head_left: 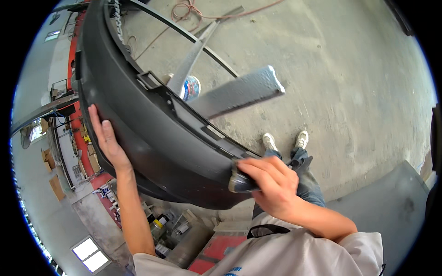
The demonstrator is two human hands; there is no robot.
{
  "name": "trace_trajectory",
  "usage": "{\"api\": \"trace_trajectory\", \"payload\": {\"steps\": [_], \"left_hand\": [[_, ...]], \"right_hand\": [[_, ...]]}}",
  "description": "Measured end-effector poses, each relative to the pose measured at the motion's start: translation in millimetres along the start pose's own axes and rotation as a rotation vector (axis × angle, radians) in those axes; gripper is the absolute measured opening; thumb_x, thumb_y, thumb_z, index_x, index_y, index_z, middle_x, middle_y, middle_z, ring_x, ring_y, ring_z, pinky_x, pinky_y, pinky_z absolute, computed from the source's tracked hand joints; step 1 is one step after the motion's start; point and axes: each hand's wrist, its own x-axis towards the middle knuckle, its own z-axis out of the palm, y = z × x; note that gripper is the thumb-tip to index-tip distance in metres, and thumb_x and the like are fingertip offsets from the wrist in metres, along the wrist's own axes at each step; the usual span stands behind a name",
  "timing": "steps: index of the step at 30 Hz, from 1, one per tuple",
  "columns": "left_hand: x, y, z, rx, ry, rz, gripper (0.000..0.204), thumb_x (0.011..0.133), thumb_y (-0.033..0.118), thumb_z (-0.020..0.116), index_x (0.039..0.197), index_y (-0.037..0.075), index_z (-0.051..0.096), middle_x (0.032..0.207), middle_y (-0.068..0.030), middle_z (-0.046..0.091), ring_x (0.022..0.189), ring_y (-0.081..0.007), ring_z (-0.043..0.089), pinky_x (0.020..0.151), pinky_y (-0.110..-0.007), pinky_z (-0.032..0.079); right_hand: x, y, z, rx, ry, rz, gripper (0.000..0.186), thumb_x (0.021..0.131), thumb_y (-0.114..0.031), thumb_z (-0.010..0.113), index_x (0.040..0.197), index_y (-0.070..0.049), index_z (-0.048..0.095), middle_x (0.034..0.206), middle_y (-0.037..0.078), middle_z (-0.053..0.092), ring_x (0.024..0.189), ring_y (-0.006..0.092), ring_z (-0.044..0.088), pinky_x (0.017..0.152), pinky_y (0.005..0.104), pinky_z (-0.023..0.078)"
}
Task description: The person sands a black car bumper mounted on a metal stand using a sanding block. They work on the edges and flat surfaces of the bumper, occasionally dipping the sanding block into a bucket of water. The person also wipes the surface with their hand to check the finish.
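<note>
A long dark grey car bumper [152,138] curves from the upper left down to the front of my body, its slotted inner edge toward the floor at the right. My left hand [110,142] lies flat on its outer face at the left, fingers stretched out and holding nothing. At the near end, my right hand [275,184] is closed around a dark pad [240,181] with a shiny, worn-looking edge. That pad is against the bumper's surface near its upper edge. My fingers and palm hide part of it.
Beneath the bumper a grey metal stand [244,93] sticks out, with a printed bucket [192,88] beside it. A reddish hose [230,17] trails over the concrete floor. A chain [118,20] hangs at the top. Bottles and a cylindrical tank [193,239] stand below left. A grey panel [391,202] is at right.
</note>
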Motion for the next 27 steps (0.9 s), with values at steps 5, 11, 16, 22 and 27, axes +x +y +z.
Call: {"api": "trace_trajectory", "payload": {"steps": [5, 11, 16, 22, 27], "left_hand": [[-1.7, 1.4, -4.1, 0.01, 0.019, 0.026, 0.056, 0.11, 0.029, 0.047, 0.158, 0.002, 0.038, 0.168, -0.0123, 0.03, 0.157, -0.0254, 0.024, 0.127, -0.039, 0.015], [-5.1, 7.9, -5.5, 0.087, 0.027, 0.048, 0.056, 0.11, 0.033, 0.047, 0.158, 0.005, 0.04, 0.169, -0.0133, 0.029, 0.157, -0.0264, 0.023, 0.127, -0.041, 0.015], [-0.5, 17.0, 0.1, 0.09, 0.049, 0.038, 0.058, 0.108, 0.037, 0.051, 0.156, 0.007, 0.043, 0.168, -0.0148, 0.03, 0.156, -0.0295, 0.024, 0.126, -0.043, 0.017], [-4.4, 9.8, -1.4, 0.044, 0.082, 0.02, 0.06, 0.103, 0.041, 0.06, 0.153, 0.009, 0.049, 0.167, -0.0143, 0.032, 0.156, -0.0351, 0.023, 0.126, -0.047, 0.018], [-5.8, 8.1, -5.4, 0.071, 0.104, 0.023, 0.061, 0.101, 0.042, 0.061, 0.152, 0.01, 0.05, 0.166, -0.0156, 0.033, 0.155, -0.0375, 0.025, 0.126, -0.049, 0.018]], "right_hand": [[6.6, -7.0, 4.1, 0.022, -0.008, -0.005, 0.061, 0.054, 0.008, 0.071, 0.114, 0.0, 0.069, 0.108, 0.012, 0.071, 0.091, 0.0288, 0.069, 0.077, 0.0371, 0.058], [64.7, -23.4, 37.2, 0.019, 0.007, -0.102, 0.056, 0.057, 0.009, 0.073, 0.112, -0.002, 0.067, 0.108, 0.01, 0.07, 0.089, 0.0287, 0.067, 0.077, 0.0374, 0.056], [127.2, -37.6, 72.8, -0.011, 0.08, -0.022, 0.039, 0.072, 0.002, 0.074, 0.11, -0.003, 0.069, 0.102, 0.015, 0.072, 0.09, 0.034, 0.068, 0.078, 0.0419, 0.055], [167.8, -61.8, 65.9, 0.007, -0.243, 0.296, 0.034, 0.091, -0.011, 0.067, 0.123, 0.002, 0.067, 0.112, 0.021, 0.072, 0.1, 0.0387, 0.068, 0.086, 0.0464, 0.053], [136.7, -79.2, 52.2, 0.157, -0.287, 0.144, 0.05, 0.094, -0.013, 0.065, 0.138, 0.009, 0.055, 0.141, 0.026, 0.059, 0.129, 0.0394, 0.056, 0.11, 0.0441, 0.045]]}}
